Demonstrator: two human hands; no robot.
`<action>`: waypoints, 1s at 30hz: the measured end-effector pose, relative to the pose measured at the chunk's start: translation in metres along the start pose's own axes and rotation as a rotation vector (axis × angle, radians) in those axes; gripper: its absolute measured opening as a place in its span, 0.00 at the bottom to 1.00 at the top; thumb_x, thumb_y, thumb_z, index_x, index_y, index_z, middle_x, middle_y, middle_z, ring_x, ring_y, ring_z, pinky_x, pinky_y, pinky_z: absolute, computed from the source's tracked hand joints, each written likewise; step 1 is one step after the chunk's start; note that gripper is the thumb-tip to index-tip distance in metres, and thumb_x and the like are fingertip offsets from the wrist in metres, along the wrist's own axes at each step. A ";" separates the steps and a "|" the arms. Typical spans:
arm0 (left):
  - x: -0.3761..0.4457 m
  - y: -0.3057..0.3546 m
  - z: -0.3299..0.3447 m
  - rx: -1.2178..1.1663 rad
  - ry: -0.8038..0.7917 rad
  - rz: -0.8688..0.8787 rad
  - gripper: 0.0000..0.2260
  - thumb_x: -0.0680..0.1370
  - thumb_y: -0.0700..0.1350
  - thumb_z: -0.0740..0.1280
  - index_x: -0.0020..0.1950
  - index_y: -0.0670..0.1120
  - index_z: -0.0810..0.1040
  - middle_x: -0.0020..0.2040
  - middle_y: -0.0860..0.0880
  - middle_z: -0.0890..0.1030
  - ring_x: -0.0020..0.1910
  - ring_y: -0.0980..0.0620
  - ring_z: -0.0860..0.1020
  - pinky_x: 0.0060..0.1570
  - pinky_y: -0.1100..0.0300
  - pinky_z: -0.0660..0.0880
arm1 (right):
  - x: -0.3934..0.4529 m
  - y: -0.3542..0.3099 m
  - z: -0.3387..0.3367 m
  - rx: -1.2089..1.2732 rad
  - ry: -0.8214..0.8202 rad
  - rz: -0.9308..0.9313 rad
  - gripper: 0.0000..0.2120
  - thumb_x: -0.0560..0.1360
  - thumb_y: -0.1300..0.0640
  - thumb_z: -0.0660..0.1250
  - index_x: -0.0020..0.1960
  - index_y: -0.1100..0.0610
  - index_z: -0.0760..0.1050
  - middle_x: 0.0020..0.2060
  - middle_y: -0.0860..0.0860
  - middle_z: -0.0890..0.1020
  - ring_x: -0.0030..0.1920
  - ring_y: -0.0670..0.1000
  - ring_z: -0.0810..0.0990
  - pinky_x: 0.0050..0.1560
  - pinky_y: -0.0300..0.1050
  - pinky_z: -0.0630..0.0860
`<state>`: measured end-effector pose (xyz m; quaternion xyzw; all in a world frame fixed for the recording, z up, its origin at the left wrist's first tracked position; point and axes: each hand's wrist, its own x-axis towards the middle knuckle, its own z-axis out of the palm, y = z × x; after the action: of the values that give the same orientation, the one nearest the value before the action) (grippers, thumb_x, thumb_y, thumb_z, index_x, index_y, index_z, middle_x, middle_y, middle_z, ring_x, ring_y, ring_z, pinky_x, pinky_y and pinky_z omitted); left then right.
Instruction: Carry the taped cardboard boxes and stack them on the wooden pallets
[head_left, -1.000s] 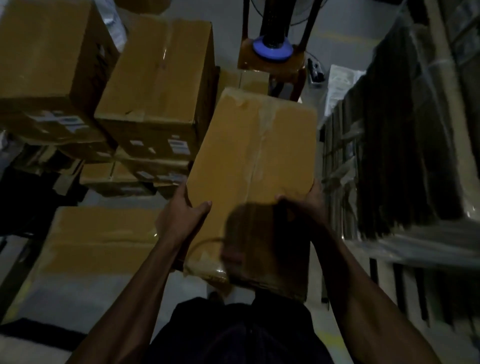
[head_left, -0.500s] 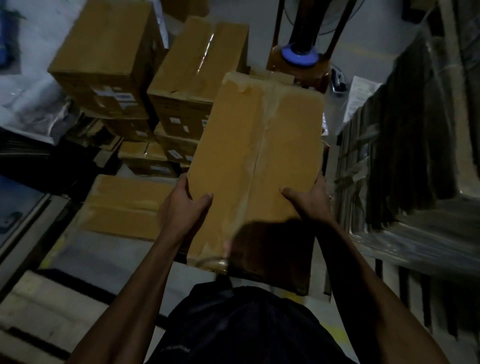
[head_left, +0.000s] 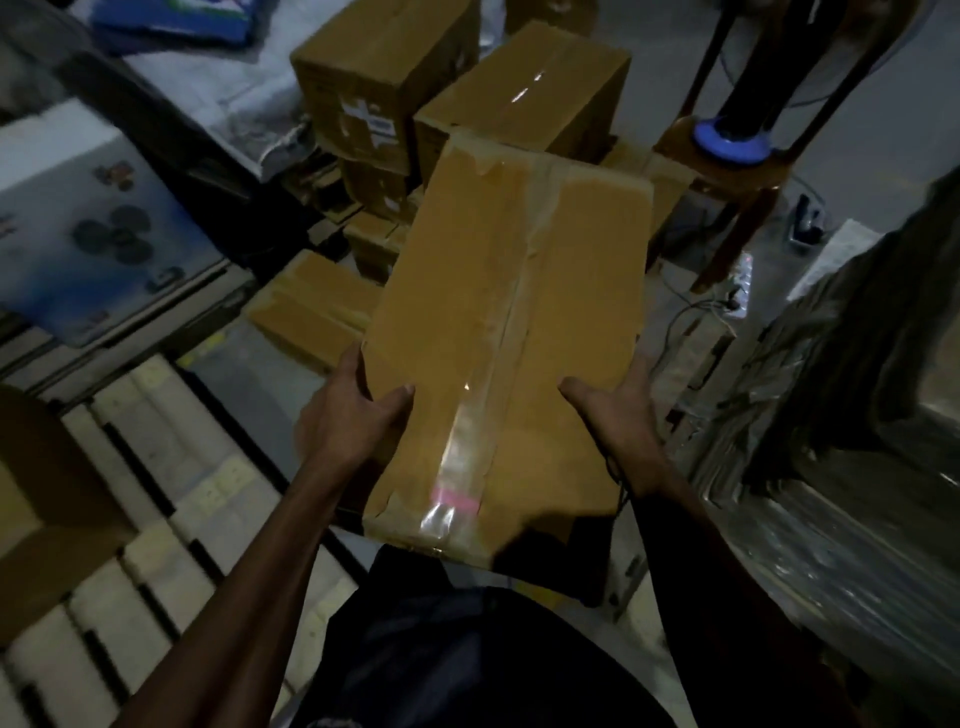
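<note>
In front of our chest we carry a long taped cardboard box (head_left: 509, 332), lifted clear of the floor and tilted away from us, its far edge overlapping the stack of boxes (head_left: 467, 98) ahead. A strip of clear tape (head_left: 470, 452) runs down its top seam. Our left hand (head_left: 348, 421) grips the box's left edge, thumb laid over the top face and the other fingers curled round the side and out of sight. Our right hand (head_left: 618, 415) holds the right edge the same way, thumb pointing inward across the top; whether its hidden fingers are spread or together we cannot tell.

To the lower left lie the pale slats of a wooden pallet (head_left: 171, 519), with dark gaps between them and a brown box corner (head_left: 36, 499) at its left edge. Between the pallet and the stack a flat box (head_left: 311, 312) lies on the grey floor (head_left: 244, 374), leaving a narrow strip of bare floor beside our left forearm. On the right a dark film-wrapped load (head_left: 852, 415) crowds close to our right arm. Beyond the box stands a wooden stool (head_left: 727, 166) carrying a blue-based fan (head_left: 732, 140).
</note>
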<state>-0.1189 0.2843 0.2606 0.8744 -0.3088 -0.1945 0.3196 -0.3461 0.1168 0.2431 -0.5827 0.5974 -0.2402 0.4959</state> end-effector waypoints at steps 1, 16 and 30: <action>-0.018 -0.003 -0.002 -0.017 0.024 -0.028 0.29 0.71 0.65 0.67 0.69 0.59 0.66 0.61 0.53 0.79 0.57 0.46 0.79 0.56 0.45 0.76 | -0.008 0.002 -0.003 -0.018 -0.028 -0.009 0.35 0.63 0.42 0.76 0.65 0.43 0.61 0.51 0.41 0.77 0.54 0.53 0.78 0.60 0.59 0.77; -0.197 -0.065 -0.066 -0.030 0.357 -0.310 0.22 0.70 0.66 0.65 0.62 0.62 0.67 0.55 0.57 0.81 0.49 0.48 0.81 0.49 0.46 0.78 | -0.108 -0.008 0.052 -0.138 -0.426 -0.152 0.39 0.64 0.43 0.77 0.70 0.44 0.62 0.53 0.45 0.79 0.54 0.54 0.79 0.58 0.57 0.78; -0.248 -0.183 -0.135 -0.099 0.532 -0.619 0.23 0.69 0.69 0.63 0.61 0.62 0.67 0.53 0.57 0.81 0.49 0.47 0.81 0.51 0.43 0.78 | -0.188 -0.040 0.209 -0.313 -0.690 -0.269 0.43 0.62 0.43 0.76 0.72 0.43 0.59 0.60 0.48 0.76 0.58 0.57 0.77 0.61 0.60 0.76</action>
<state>-0.1524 0.6193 0.2692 0.9295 0.0718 -0.0630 0.3562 -0.1781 0.3451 0.2542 -0.7706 0.3437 0.0009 0.5367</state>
